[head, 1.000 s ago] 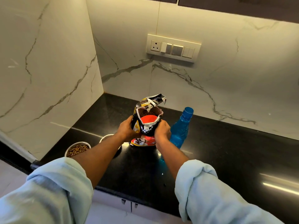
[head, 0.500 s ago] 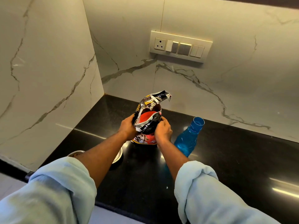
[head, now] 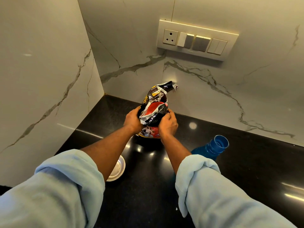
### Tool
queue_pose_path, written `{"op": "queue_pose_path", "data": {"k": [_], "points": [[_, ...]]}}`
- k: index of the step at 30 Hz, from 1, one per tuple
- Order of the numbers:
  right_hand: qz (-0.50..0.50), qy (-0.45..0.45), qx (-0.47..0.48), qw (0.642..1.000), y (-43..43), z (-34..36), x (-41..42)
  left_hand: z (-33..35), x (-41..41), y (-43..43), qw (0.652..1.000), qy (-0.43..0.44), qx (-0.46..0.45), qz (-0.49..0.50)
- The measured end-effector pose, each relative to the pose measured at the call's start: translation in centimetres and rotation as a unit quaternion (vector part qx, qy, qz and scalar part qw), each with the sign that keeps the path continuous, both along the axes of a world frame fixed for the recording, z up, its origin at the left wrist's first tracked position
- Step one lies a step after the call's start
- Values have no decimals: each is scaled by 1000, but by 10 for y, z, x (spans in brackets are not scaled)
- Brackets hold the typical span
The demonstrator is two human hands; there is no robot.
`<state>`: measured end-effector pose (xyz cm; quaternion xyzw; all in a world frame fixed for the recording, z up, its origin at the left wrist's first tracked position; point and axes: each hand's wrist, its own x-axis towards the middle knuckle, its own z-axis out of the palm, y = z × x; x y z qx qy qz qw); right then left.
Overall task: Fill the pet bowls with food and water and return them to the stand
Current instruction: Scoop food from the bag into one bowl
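A crumpled black-and-red pet food bag (head: 154,111) stands upright on the black counter (head: 246,162) near the back wall, its torn top open. My left hand (head: 132,120) grips its left side and my right hand (head: 167,124) grips its right side. A blue water bottle (head: 213,147) without a cap stands to the right of my right forearm. Part of a steel pet bowl (head: 117,170) shows under my left forearm; what it holds is hidden. The bowl with kibble is out of view.
White marble walls close the corner on the left and behind the bag. A switch panel (head: 195,40) with a socket sits on the back wall above the counter. The counter stretches away to the right.
Both hands have carried the bag away from me toward the back wall. The view has tilted up, so the kibble bowl has dropped out of sight and the bottle now sits lower right.
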<state>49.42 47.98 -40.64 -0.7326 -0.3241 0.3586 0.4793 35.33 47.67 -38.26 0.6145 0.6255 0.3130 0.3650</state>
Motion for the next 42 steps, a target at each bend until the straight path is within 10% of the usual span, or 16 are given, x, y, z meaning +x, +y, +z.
{"op": "queue_pose_path", "data": {"k": [42], "points": [[100,-45,-37,993,-76,-31,1,-36,-31,-56,988,112,-74,73]]}}
